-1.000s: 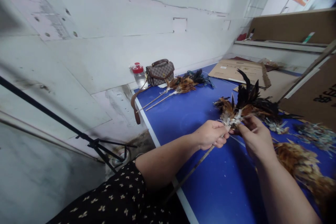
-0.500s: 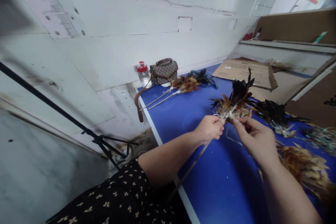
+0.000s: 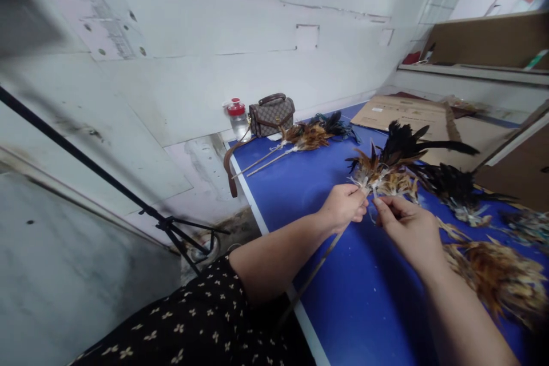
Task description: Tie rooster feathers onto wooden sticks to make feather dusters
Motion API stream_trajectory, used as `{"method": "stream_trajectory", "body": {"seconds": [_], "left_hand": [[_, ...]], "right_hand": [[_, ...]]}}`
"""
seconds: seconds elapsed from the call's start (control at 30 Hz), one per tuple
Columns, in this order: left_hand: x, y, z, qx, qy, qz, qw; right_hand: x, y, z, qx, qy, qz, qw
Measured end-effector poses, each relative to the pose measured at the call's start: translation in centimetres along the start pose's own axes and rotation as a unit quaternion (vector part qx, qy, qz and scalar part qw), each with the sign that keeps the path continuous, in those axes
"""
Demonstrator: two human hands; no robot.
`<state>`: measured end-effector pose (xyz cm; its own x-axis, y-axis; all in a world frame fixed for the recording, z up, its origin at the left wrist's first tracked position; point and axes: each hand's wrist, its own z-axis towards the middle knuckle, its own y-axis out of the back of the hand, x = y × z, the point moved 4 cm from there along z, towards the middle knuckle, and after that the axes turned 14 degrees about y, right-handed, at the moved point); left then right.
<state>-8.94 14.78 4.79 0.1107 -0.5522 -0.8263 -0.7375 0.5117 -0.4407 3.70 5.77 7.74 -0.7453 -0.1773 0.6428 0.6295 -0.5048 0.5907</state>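
Observation:
My left hand (image 3: 346, 206) is closed around the thin stick (image 3: 319, 263) of a feather duster, just under its feathers. The stick slants down toward my lap. Black and brown feathers (image 3: 397, 148) fan out at its upper end, their pale quill ends gathered by my left fingers. Thumb and forefinger of my right hand (image 3: 412, 231) pinch a thin, whitish, see-through strip (image 3: 374, 197) that runs to the quills. A pile of brown and tan feathers (image 3: 497, 269) lies to the right, with a bunch of black feathers (image 3: 454, 186) beyond it.
On the blue table (image 3: 287, 200), two feather dusters (image 3: 311, 137) lie at the back. Behind them stand a brown patterned handbag (image 3: 272, 116) and a red-lidded bottle (image 3: 238, 120). Flattened cardboard (image 3: 398, 114) lies far right. A black tripod (image 3: 167, 223) stands left of the table.
My right hand has drawn slightly back from the quills, with the strip between its fingers. The duster's head has turned, so its long black feathers now point right. My left hand keeps its grip.

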Motion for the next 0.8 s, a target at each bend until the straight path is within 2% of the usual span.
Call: {"method": "stream_trajectory", "body": {"seconds": [0.13,0.4,0.6,0.8], "left_hand": [[0.0,-0.2,-0.1,0.005,0.001,-0.003,1.0],[0.1,-0.4,-0.1,0.017,0.009,0.004,1.0],[0.0,-0.2,0.0,0.0,-0.002,-0.006,1.0],[-0.8,0.1,-0.5,0.012,0.014,-0.051,0.999]], "right_hand": [[0.2,-0.3,0.0,0.016,0.016,0.017,1.0],[-1.2,-0.5,-0.2,-0.013,-0.004,0.0,1.0],[-1.5,-0.6,-0.1,0.004,-0.017,-0.014,1.0],[-1.0,-0.2,0.1,0.005,0.009,-0.002,1.0]]}}
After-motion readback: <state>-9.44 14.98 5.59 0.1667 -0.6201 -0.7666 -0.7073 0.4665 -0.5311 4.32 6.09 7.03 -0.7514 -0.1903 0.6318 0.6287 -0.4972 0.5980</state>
